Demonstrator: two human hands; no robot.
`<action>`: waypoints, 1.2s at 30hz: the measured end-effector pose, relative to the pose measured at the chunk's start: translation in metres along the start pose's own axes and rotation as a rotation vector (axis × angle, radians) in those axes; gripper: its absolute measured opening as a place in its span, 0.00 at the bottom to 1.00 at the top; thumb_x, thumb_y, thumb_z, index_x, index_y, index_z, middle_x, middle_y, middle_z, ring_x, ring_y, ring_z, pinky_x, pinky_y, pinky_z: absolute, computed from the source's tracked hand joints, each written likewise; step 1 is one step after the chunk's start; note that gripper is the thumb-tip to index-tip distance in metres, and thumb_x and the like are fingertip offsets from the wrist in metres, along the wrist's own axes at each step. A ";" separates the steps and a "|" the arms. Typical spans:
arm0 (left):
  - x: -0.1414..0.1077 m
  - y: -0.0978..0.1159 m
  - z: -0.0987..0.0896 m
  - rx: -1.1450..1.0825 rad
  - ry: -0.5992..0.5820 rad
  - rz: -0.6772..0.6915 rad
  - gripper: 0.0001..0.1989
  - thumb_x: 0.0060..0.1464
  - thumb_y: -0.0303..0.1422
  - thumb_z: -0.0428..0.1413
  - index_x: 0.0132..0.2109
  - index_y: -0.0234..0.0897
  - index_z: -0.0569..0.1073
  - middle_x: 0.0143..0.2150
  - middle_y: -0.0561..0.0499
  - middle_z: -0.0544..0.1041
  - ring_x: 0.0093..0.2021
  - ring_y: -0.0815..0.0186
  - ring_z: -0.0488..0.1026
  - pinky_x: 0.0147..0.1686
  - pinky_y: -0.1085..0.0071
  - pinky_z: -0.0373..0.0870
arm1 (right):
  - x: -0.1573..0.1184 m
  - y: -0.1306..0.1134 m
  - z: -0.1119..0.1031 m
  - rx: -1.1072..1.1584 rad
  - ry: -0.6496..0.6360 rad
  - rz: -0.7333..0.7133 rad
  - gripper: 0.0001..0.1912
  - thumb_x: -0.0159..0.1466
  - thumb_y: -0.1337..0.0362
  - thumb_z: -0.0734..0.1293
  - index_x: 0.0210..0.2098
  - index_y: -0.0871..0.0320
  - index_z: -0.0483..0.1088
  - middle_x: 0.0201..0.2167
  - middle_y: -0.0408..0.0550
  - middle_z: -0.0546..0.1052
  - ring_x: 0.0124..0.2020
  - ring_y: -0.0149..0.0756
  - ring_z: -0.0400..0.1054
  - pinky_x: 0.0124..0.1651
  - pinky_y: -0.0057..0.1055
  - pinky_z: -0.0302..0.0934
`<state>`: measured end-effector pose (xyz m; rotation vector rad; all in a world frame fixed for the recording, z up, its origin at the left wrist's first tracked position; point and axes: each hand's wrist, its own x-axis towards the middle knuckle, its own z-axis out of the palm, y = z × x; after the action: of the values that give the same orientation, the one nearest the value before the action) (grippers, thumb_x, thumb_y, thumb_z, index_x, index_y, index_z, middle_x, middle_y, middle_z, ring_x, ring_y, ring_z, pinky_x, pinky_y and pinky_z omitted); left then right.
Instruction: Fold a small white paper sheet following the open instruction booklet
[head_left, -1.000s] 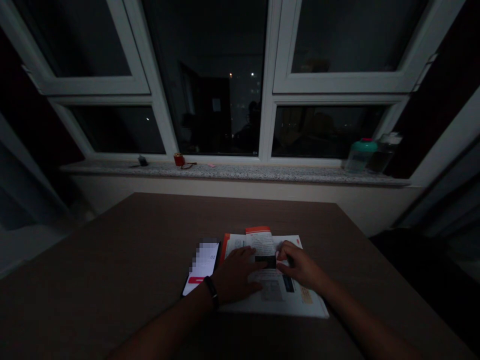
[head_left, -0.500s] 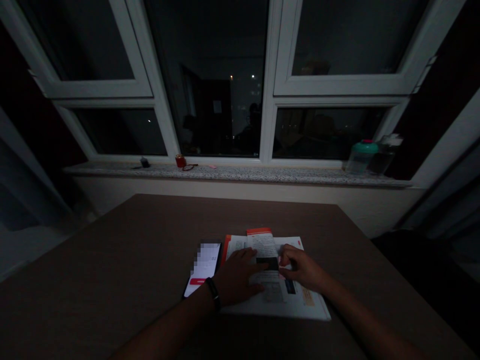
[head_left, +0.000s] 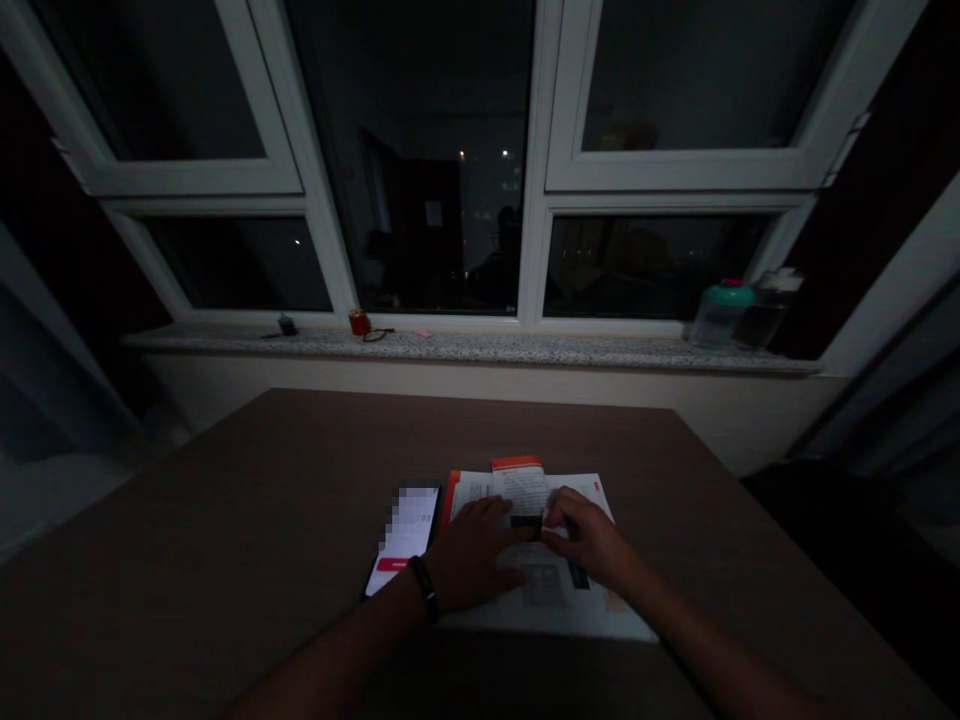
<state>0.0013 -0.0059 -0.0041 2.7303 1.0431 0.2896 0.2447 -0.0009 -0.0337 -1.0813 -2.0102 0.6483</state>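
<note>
A printed booklet (head_left: 577,615) with an orange edge lies on the table. On top of it is a narrower sheet of small print (head_left: 521,488), orange along its top. My left hand (head_left: 476,555) lies flat over the booklet and sheet, fingers spread, index finger at a dark printed block (head_left: 527,521). My right hand (head_left: 583,532) is closed in a pinch at the right end of that block. A small pale pink piece shows between its fingertips; its kind is too dim to tell. The right fingertips are close to the left index finger.
A phone (head_left: 406,530) with a lit screen lies left of the booklet on the brown table (head_left: 225,500). On the stone windowsill (head_left: 480,348) stand a small red jar (head_left: 359,322), a small dark bottle (head_left: 287,325) and a teal-lidded container (head_left: 724,312) beside a clear bottle (head_left: 771,308).
My right hand has moved slightly left across the sheet, covering the right part of the dark block. My left hand stays in place.
</note>
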 end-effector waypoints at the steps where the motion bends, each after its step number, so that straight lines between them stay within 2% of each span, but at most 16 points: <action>1: 0.000 0.000 0.000 -0.001 0.001 0.002 0.32 0.54 0.44 0.64 0.64 0.54 0.64 0.67 0.45 0.60 0.65 0.44 0.57 0.61 0.45 0.56 | 0.000 0.000 0.000 -0.003 -0.008 0.001 0.08 0.58 0.71 0.68 0.29 0.54 0.63 0.35 0.44 0.71 0.39 0.38 0.68 0.42 0.34 0.61; 7: -0.001 0.000 -0.001 -0.014 -0.005 0.001 0.32 0.53 0.44 0.64 0.64 0.55 0.65 0.67 0.47 0.60 0.66 0.46 0.56 0.62 0.46 0.55 | 0.001 0.008 -0.007 -0.057 0.079 0.016 0.08 0.59 0.71 0.67 0.30 0.54 0.64 0.35 0.45 0.71 0.38 0.38 0.67 0.41 0.33 0.60; 12: 0.001 0.003 -0.004 -0.019 0.000 0.024 0.30 0.54 0.42 0.64 0.62 0.52 0.66 0.66 0.48 0.62 0.67 0.48 0.55 0.63 0.48 0.54 | 0.000 0.013 -0.011 -0.056 0.071 0.021 0.06 0.60 0.70 0.67 0.30 0.55 0.64 0.34 0.45 0.71 0.37 0.38 0.67 0.39 0.33 0.59; 15: 0.002 0.005 -0.006 -0.036 0.004 0.096 0.26 0.56 0.40 0.63 0.61 0.53 0.68 0.66 0.50 0.63 0.66 0.51 0.57 0.63 0.51 0.54 | 0.000 0.013 -0.011 -0.045 0.064 0.011 0.07 0.60 0.70 0.67 0.30 0.55 0.64 0.35 0.45 0.71 0.37 0.38 0.67 0.40 0.33 0.59; 18: 0.002 0.007 -0.008 -0.044 -0.009 0.150 0.25 0.58 0.37 0.62 0.61 0.53 0.67 0.65 0.51 0.64 0.63 0.53 0.60 0.62 0.52 0.56 | 0.000 0.010 -0.013 -0.027 0.041 0.005 0.08 0.59 0.72 0.67 0.30 0.54 0.63 0.34 0.44 0.70 0.37 0.38 0.67 0.40 0.33 0.59; 23: 0.001 0.007 -0.006 -0.035 -0.003 0.132 0.24 0.58 0.36 0.61 0.61 0.53 0.68 0.65 0.51 0.64 0.63 0.51 0.61 0.62 0.51 0.57 | -0.004 0.001 -0.019 0.029 -0.055 0.000 0.12 0.57 0.75 0.68 0.28 0.55 0.61 0.33 0.43 0.69 0.38 0.37 0.67 0.40 0.31 0.59; 28: 0.001 0.007 -0.005 -0.023 -0.022 0.138 0.25 0.58 0.35 0.61 0.61 0.52 0.67 0.65 0.51 0.64 0.64 0.50 0.60 0.62 0.50 0.57 | -0.008 -0.002 -0.021 0.058 -0.165 0.001 0.12 0.56 0.74 0.70 0.27 0.55 0.63 0.35 0.43 0.69 0.39 0.37 0.67 0.41 0.31 0.59; 30: 0.001 0.008 -0.005 -0.018 -0.011 0.145 0.25 0.59 0.35 0.61 0.61 0.52 0.67 0.65 0.51 0.64 0.64 0.50 0.60 0.62 0.50 0.56 | -0.007 0.000 -0.019 0.044 -0.144 -0.014 0.12 0.57 0.74 0.69 0.28 0.55 0.62 0.35 0.43 0.70 0.39 0.37 0.67 0.41 0.31 0.59; 32: 0.002 0.008 -0.005 -0.015 -0.004 0.146 0.24 0.59 0.35 0.60 0.61 0.51 0.66 0.65 0.51 0.64 0.64 0.51 0.60 0.62 0.51 0.56 | -0.006 0.003 -0.015 0.027 -0.052 -0.010 0.12 0.57 0.75 0.67 0.28 0.55 0.61 0.34 0.43 0.70 0.38 0.37 0.66 0.40 0.31 0.58; 36: 0.002 0.006 0.000 0.005 0.005 0.092 0.21 0.62 0.36 0.58 0.61 0.50 0.67 0.66 0.50 0.64 0.65 0.50 0.60 0.62 0.49 0.57 | -0.003 0.005 -0.010 -0.052 0.028 0.006 0.08 0.61 0.72 0.66 0.31 0.54 0.62 0.36 0.44 0.70 0.39 0.38 0.66 0.41 0.33 0.58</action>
<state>0.0067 -0.0087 -0.0020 2.7880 0.9213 0.3085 0.2563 0.0000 -0.0326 -1.1217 -2.0105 0.5843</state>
